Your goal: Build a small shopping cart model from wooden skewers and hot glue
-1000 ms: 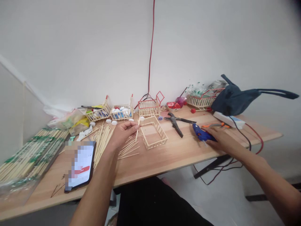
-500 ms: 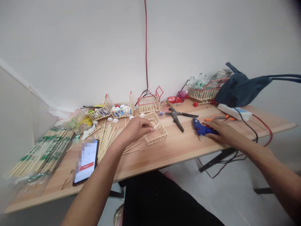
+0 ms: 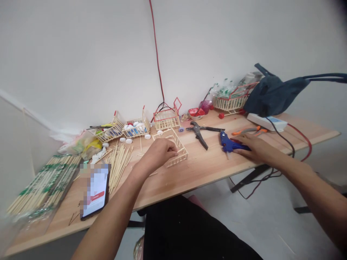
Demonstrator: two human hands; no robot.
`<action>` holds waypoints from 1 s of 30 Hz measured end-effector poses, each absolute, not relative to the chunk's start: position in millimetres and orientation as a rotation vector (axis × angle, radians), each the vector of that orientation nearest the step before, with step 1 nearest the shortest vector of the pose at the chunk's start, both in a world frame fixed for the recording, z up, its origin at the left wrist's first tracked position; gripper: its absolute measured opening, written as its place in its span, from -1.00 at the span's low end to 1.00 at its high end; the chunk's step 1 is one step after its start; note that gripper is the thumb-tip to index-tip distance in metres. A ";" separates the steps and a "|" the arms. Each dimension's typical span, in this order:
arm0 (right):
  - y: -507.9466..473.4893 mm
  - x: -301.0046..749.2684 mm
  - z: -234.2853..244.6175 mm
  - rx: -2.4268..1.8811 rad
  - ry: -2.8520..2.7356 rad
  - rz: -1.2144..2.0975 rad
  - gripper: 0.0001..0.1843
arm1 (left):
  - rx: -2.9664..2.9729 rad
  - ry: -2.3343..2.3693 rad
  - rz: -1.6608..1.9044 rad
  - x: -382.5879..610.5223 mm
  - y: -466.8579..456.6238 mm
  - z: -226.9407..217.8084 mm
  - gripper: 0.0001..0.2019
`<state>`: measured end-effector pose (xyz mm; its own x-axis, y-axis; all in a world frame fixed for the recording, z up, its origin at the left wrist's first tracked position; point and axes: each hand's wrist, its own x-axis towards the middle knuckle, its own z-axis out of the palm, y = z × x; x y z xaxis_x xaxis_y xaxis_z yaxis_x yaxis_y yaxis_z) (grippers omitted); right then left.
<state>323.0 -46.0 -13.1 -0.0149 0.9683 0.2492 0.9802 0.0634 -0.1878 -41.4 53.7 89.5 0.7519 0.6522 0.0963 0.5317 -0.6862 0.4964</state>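
My left hand [image 3: 164, 151] is closed in a pinch on a short wooden stick [image 3: 180, 150]. It hovers over a small open basket frame [image 3: 181, 157] built of thin sticks, which lies on the table; whether the stick touches the frame I cannot tell. To the right, my right hand [image 3: 249, 147] has its fingers closed round the handle of a blue glue gun [image 3: 229, 144], lying on its side on the tabletop. Dark-handled pliers [image 3: 200, 135] lie open between the frame and the glue gun.
Loose sticks [image 3: 120, 166], a phone [image 3: 95, 196] and bagged stick bundles [image 3: 46, 180] lie to the left. Stick carts [image 3: 166, 122] line the wall. Orange-handled pliers [image 3: 251, 130], a power strip [image 3: 267, 122] and a dark blue bag [image 3: 271, 97] are at the right.
The camera view has shifted a little. My left hand has turned slightly and sits lower over the frame. My right fingers have drawn closer round the glue gun's handle.
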 end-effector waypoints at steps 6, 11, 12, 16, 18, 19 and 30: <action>-47.9 326.3 -15.8 -1.946 -2.084 -0.089 -0.42 | 2.562 0.914 0.275 -35.9 50.8 90.5 -0.79; -50.5 327.9 -14.4 -1.947 -2.069 -0.079 -0.37 | 2.598 0.929 0.244 -31.0 48.0 92.3 -0.82; -51.4 327.4 -13.1 -1.953 -2.060 -0.083 -0.37 | 2.610 0.917 0.242 -30.3 47.9 92.0 -0.82; -56.5 322.3 -5.5 -1.988 -2.014 -0.094 -0.35 | 2.636 0.892 0.243 -27.9 48.9 89.7 -0.81; -59.0 319.3 -1.5 -1.990 -1.997 -0.102 -0.34 | 2.629 0.901 0.242 -27.2 49.5 88.5 -0.83; -60.0 318.0 0.3 -1.982 -1.992 -0.110 -0.33 | 2.625 0.908 0.241 -27.1 49.6 88.0 -0.84; -59.7 306.1 6.9 -1.866 -2.019 -0.203 -0.38 | 2.601 0.932 0.207 -29.4 49.3 85.1 -0.86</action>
<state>306.1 -59.7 6.9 -0.0444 0.9276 0.3709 0.9829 0.1070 -0.1500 -29.4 49.3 85.1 0.7704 0.6374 0.0137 0.5831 -0.7131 0.3892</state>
